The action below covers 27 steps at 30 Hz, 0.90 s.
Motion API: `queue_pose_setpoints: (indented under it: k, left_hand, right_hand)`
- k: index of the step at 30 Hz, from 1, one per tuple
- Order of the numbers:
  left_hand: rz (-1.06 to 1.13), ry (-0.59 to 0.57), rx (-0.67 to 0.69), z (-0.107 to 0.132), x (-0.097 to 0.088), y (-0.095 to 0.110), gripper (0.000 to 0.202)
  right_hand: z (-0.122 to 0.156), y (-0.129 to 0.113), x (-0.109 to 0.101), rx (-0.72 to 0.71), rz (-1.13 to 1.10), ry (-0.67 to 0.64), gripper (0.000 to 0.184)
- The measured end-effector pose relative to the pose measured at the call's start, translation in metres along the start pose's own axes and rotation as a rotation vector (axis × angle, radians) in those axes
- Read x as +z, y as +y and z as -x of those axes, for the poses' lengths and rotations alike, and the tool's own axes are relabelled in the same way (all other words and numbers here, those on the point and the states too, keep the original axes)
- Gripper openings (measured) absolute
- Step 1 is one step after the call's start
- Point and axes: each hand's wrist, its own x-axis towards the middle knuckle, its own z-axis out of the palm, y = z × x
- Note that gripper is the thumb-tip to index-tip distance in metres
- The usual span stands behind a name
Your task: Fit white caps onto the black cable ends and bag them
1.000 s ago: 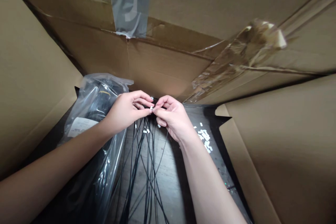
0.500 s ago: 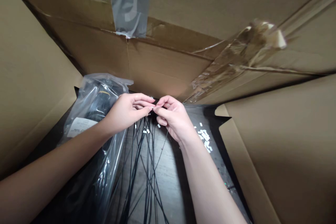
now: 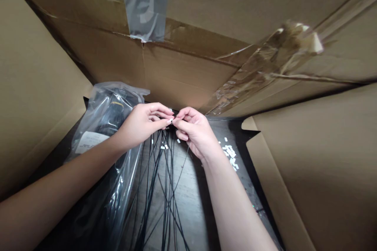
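"White, small, block-shaped piece [image 3: 170,120]: held where?"

"In the grip of the left hand [image 3: 140,124], pinched at the thumb tip."

"And the right hand [image 3: 194,133]?"

"Closed too, thumb to forefinger, fingertips just beside that piece. Cannot tell the contents: too small, hidden by the fingers."

"Below the grip?"

"Long, thin black cables [image 3: 147,211], loosely spread and crossing, running toward the bottom of the view. One of them slanting down from beneath the right hand. Among the upper ends, a few loose white pieces [image 3: 162,147]."

"To the right of the grip?"

"Past the right wrist, a scattered cluster [image 3: 230,151] of more white pieces, flat on the dark grained bench [image 3: 193,208]. Farther out, a brown cardboard panel [image 3: 321,164]."

"To the left?"

"Clear plastic bag [image 3: 97,113] around a black bundle [image 3: 108,125], with a white printed label [image 3: 90,141], partly covered by the left forearm. Then another cardboard panel [image 3: 35,86]."

"Beyond the grip?"

"Brown cardboard wall [image 3: 188,82], bearing a grey strip of tape [image 3: 147,11] and, toward the right, wrinkled glossy brown tape [image 3: 250,76]."
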Motion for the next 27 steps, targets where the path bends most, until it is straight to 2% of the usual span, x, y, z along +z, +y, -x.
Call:
queue_pose_setpoints:
  k: [19, 27]
  left_hand:
    - [-0.004, 0.016, 0.038, 0.0005, -0.0001, -0.0023, 0.016]
    - [-0.119, 0.036, 0.090, 0.0037, 0.0000, -0.0015, 0.015]
  right_hand:
    - [0.0009, -0.0008, -0.0006, 0.030, 0.018, -0.030, 0.029]
    - [0.0012, -0.0010, 0.0004, 0.022, 0.029, -0.015, 0.026]
